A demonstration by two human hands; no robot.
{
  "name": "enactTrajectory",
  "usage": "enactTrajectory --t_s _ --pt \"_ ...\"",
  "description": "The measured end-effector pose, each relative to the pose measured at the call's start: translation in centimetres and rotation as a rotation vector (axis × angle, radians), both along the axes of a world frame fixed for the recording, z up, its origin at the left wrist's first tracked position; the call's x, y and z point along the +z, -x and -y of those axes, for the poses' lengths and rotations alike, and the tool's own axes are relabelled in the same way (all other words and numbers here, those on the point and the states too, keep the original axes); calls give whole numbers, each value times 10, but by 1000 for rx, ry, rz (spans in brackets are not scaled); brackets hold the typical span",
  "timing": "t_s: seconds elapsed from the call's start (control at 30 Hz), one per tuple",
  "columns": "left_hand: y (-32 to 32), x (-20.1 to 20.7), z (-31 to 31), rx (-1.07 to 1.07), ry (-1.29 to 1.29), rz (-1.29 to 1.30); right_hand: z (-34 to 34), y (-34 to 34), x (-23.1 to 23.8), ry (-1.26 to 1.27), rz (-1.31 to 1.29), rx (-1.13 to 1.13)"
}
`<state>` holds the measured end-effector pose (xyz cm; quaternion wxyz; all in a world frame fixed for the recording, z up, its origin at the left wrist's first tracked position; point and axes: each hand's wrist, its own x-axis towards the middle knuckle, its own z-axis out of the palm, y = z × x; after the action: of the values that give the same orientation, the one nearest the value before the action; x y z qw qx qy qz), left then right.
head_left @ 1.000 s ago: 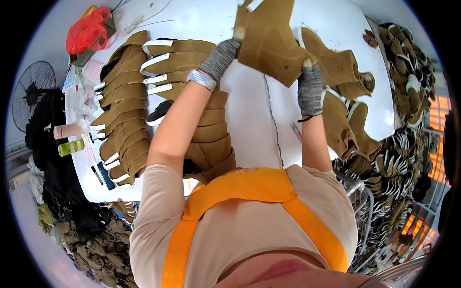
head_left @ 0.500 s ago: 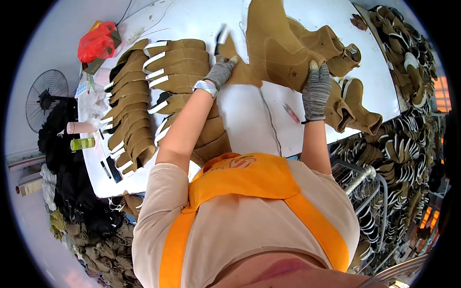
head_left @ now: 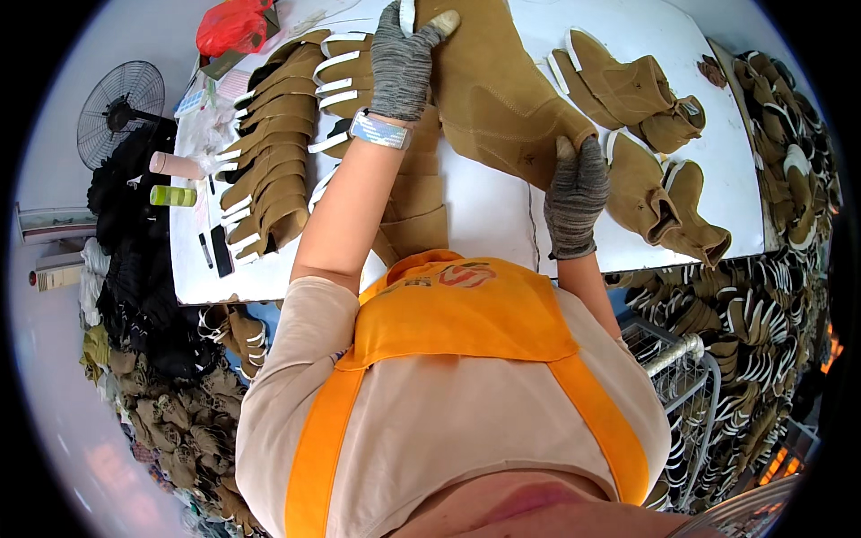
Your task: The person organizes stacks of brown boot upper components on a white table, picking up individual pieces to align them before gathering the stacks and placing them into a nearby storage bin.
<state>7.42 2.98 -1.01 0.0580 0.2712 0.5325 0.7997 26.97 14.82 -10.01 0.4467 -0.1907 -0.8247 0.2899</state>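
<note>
Over the white bench (head_left: 484,215), both gloved hands grip one tan boot upper (head_left: 502,99). Left hand (head_left: 404,58) clasps its far end, fingers wrapped over the edge near the top of the view. Right hand (head_left: 576,193) pinches the near corner, fingers closed on the material. The piece lies partly on the bench surface. Rows of similar tan uppers (head_left: 278,152) stacked to the left; more finished ones (head_left: 646,99) to the right. Fan (head_left: 119,112) beyond the bench's left end.
</note>
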Motion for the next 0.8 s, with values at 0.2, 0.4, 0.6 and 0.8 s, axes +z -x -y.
enactTrajectory --t_s 0.2,0.4,0.6,0.8 --pt "20 -34 8 -6 42 278 12 -9 -14 -51 -40 49" --pt "17 -38 21 76 301 -12 -3 -9 -30 -454 30 25" --pt "30 -52 28 9 154 -41 20 -9 -26 36 -38 110" --pt "6 -31 13 490 121 -255 35 -2 -37 -181 -130 220"
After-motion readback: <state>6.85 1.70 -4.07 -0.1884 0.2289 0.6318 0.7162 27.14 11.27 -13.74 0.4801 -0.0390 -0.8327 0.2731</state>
